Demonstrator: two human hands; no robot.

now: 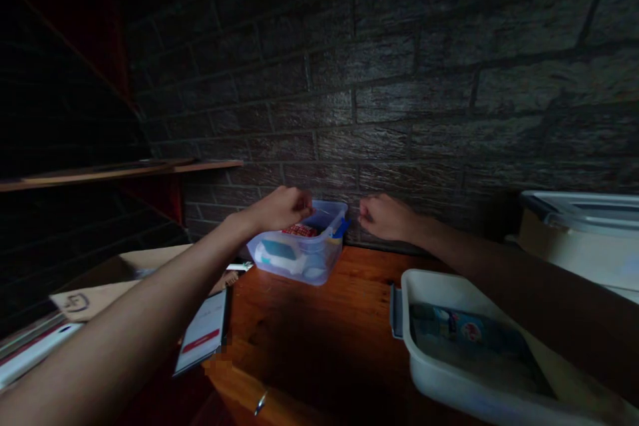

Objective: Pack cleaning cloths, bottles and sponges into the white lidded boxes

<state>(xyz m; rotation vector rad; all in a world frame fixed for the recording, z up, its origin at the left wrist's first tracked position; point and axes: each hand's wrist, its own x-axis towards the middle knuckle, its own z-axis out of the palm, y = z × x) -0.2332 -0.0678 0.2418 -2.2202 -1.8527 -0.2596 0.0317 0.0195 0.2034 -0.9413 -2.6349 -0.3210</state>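
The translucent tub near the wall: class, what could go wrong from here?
The left hand is at the translucent tub, while the right hand is apart from it; a one-sided pull might tip it. The lit-screen device sits close to the left forearm, which could knock it.

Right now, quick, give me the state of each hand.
Left hand: closed, fingers curled, by the plastic bin; whether it grips anything cannot be told.
Right hand: closed, fingers curled, right of the bin; no held thing visible.

Dim indoor storage corner | brick-patterned wall (369,106) | wooden shelf (214,166) | plastic bins (330,263)
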